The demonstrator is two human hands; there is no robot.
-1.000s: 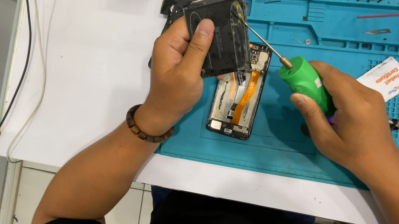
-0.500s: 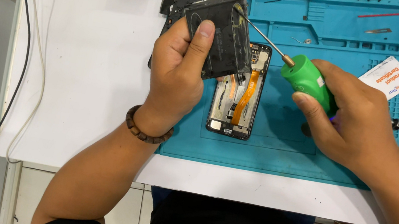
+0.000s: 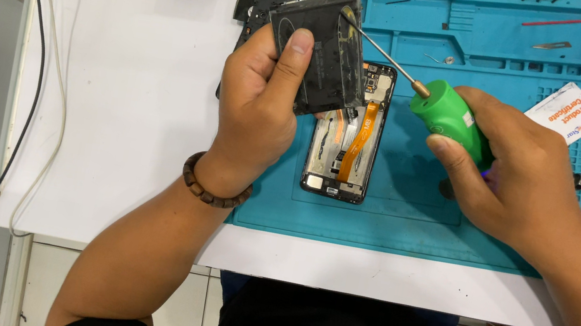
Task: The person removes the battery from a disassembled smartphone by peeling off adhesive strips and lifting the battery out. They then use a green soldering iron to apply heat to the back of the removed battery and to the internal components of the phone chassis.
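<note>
Fingers of the left hand [image 3: 255, 114] clamp a dark phone panel [image 3: 322, 46], tilted up so the green screwdriver [image 3: 449, 117], gripped in the right hand [image 3: 515, 181], reaches its far edge. Beneath, the opened phone body [image 3: 346, 137] lies on the blue mat [image 3: 454, 222].

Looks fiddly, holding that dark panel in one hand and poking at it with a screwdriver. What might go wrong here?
The screwdriver tip meets the dark panel near its top edge, with the panel pinched only in the left hand; a slip might scratch it or jab a finger. The opened phone lies just below, its orange ribbon cable bare, so a dropped panel could hit it. A small loose screw on the blue mat could roll away.
</note>
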